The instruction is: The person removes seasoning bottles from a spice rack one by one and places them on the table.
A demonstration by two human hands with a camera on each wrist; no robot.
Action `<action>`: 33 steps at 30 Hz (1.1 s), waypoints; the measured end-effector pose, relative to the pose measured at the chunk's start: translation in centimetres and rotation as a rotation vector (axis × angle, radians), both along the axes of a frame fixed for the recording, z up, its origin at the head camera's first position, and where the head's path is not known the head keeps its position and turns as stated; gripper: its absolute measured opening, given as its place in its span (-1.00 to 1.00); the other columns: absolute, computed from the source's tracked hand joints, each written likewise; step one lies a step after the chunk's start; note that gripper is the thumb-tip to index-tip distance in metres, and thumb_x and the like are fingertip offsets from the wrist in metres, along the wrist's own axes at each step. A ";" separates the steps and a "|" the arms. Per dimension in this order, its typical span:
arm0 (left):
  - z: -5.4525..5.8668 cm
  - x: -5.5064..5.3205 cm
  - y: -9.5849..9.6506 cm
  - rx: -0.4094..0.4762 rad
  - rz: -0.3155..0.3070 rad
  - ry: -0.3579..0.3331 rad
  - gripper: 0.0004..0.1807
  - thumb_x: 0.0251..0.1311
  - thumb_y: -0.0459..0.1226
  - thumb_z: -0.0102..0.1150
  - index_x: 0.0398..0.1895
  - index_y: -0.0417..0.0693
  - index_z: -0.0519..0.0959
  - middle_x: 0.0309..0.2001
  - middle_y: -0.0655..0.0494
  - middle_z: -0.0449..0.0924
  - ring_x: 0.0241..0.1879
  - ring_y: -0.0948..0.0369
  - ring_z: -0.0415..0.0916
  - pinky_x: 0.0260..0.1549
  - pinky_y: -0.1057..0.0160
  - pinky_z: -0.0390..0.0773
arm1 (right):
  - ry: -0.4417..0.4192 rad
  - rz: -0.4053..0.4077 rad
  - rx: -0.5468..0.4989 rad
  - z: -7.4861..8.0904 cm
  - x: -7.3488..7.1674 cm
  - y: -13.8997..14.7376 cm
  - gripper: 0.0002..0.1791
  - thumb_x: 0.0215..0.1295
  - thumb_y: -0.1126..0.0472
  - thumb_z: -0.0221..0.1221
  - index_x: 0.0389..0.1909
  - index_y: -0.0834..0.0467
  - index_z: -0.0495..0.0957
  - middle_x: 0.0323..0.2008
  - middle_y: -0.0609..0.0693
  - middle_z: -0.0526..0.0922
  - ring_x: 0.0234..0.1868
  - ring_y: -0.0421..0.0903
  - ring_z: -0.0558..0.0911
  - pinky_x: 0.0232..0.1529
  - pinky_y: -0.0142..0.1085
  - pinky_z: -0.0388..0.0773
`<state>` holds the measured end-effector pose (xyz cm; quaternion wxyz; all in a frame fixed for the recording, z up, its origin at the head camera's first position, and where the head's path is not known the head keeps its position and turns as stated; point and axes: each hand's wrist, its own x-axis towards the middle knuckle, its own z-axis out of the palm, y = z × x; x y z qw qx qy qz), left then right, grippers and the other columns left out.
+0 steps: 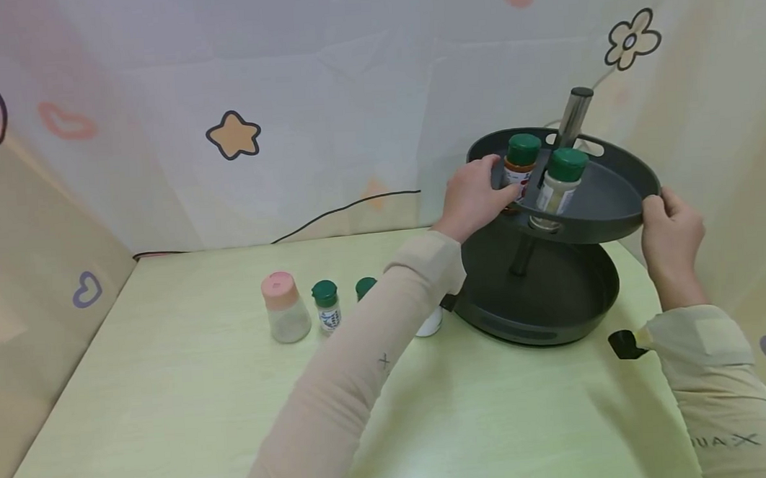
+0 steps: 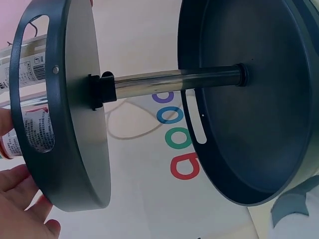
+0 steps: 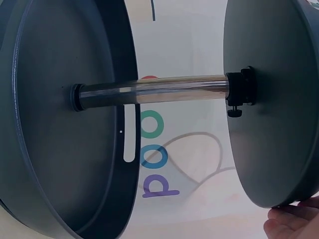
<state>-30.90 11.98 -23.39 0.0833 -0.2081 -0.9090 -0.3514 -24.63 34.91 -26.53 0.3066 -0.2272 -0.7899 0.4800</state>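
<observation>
A dark two-tier round rack stands at the right of the table. Its upper tray (image 1: 614,183) tilts in the head view, above the deep lower tray (image 1: 542,295), and a shiny metal post (image 2: 154,83) joins them. On the upper tray are two green-lidded spice jars: one with orange-brown contents (image 1: 520,161), the other pale (image 1: 558,185). My left hand (image 1: 478,194) pinches the orange-brown jar between thumb and fingers at the tray's left rim. With my right hand (image 1: 672,242) I grip the upper tray's right rim. A black clamp with a thumbscrew (image 3: 240,92) sits under that tray.
Left of the rack on the pale green table (image 1: 138,396) stand a pink-topped clear shaker (image 1: 287,312) and a small green-lidded jar (image 1: 327,310). Another green lid (image 1: 364,286) and a white object (image 1: 430,324) are partly hidden by my left sleeve. A patterned curtain (image 1: 325,126) hangs behind.
</observation>
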 end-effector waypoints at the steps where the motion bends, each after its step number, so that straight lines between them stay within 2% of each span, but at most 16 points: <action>1: 0.0 0.0 0.1 -0.008 0.002 0.007 -0.44 0.09 -0.01 0.09 0.16 0.04 0.32 0.08 0.22 0.44 0.03 0.31 0.36 0.00 0.37 0.36 | 0.010 0.005 0.003 0.0 0.0 0.0 -0.73 0.16 0.08 -0.17 -0.45 0.00 0.52 -0.58 -0.42 0.43 -0.33 -0.30 0.28 -0.32 -0.50 0.11; 3: -0.1 -0.1 0.2 -0.022 0.001 0.021 -0.45 0.08 0.00 0.09 0.14 0.04 0.34 0.05 0.23 0.46 0.02 0.31 0.37 -0.01 0.36 0.36 | 0.015 0.011 0.010 -0.1 0.0 0.0 -0.74 0.17 0.08 -0.17 -0.51 -0.02 0.48 -0.63 -0.43 0.38 -0.36 -0.29 0.26 -0.35 -0.48 0.10; 9: -0.1 0.2 0.7 -0.052 0.016 0.052 -0.49 0.09 0.02 0.08 0.10 0.05 0.38 -0.03 0.23 0.50 -0.03 0.32 0.38 -0.03 0.35 0.33 | 0.016 0.018 0.008 -0.1 0.0 0.1 -0.73 0.18 0.08 -0.19 -0.45 0.02 0.50 -0.62 -0.43 0.40 -0.36 -0.30 0.28 -0.35 -0.48 0.10; 16: -0.2 0.4 1.3 -0.048 0.054 0.030 -0.50 0.09 0.02 0.07 0.10 0.07 0.38 -0.04 0.26 0.51 -0.01 0.31 0.35 0.04 0.34 0.26 | 0.007 0.002 0.012 -0.2 0.0 0.1 -0.67 0.17 0.06 -0.19 -0.30 0.06 0.53 -0.51 -0.41 0.47 -0.31 -0.33 0.31 -0.30 -0.52 0.14; 21: -0.3 0.4 1.4 -0.057 0.067 0.041 -0.53 0.10 0.03 0.06 0.07 0.08 0.39 -0.07 0.28 0.52 -0.03 0.32 0.37 0.02 0.34 0.26 | 0.015 0.007 0.019 -0.2 0.0 0.1 -0.70 0.17 0.07 -0.19 -0.37 0.07 0.51 -0.57 -0.41 0.42 -0.35 -0.31 0.28 -0.33 -0.49 0.12; 25: -0.4 0.3 1.4 -0.033 0.066 0.042 -0.55 0.10 0.02 0.06 0.04 0.07 0.41 -0.08 0.26 0.53 -0.04 0.32 0.39 0.03 0.33 0.27 | 0.011 0.011 0.006 -0.3 0.0 0.1 -0.69 0.17 0.07 -0.20 -0.34 0.06 0.52 -0.52 -0.40 0.46 -0.33 -0.32 0.29 -0.32 -0.50 0.12; 28: -0.3 0.2 1.3 0.017 0.061 0.034 -0.56 0.10 0.00 0.07 0.03 0.06 0.41 -0.08 0.25 0.54 -0.05 0.32 0.42 0.03 0.32 0.28 | -0.006 0.006 -0.005 -0.2 0.0 0.0 -0.64 0.18 0.06 -0.20 -0.22 0.07 0.53 -0.40 -0.36 0.52 -0.26 -0.34 0.33 -0.26 -0.53 0.14; 31: 0.0 0.2 1.2 0.080 0.049 0.021 -0.56 0.10 -0.01 0.08 0.04 0.05 0.41 -0.07 0.24 0.54 -0.06 0.32 0.43 0.01 0.32 0.30 | -0.036 0.004 -0.015 -0.1 0.0 0.0 -0.56 0.19 0.05 -0.22 -0.03 0.02 0.51 -0.14 -0.35 0.55 -0.10 -0.39 0.37 -0.10 -0.56 0.19; 33: 0.2 0.1 1.1 0.131 0.038 0.002 -0.55 0.10 -0.02 0.08 0.05 0.05 0.39 -0.06 0.24 0.53 -0.05 0.32 0.43 -0.02 0.35 0.33 | -0.053 0.006 -0.023 0.0 0.0 0.1 -0.53 0.19 0.04 -0.24 0.07 -0.02 0.46 0.01 -0.30 0.50 0.00 -0.43 0.35 0.00 -0.56 0.18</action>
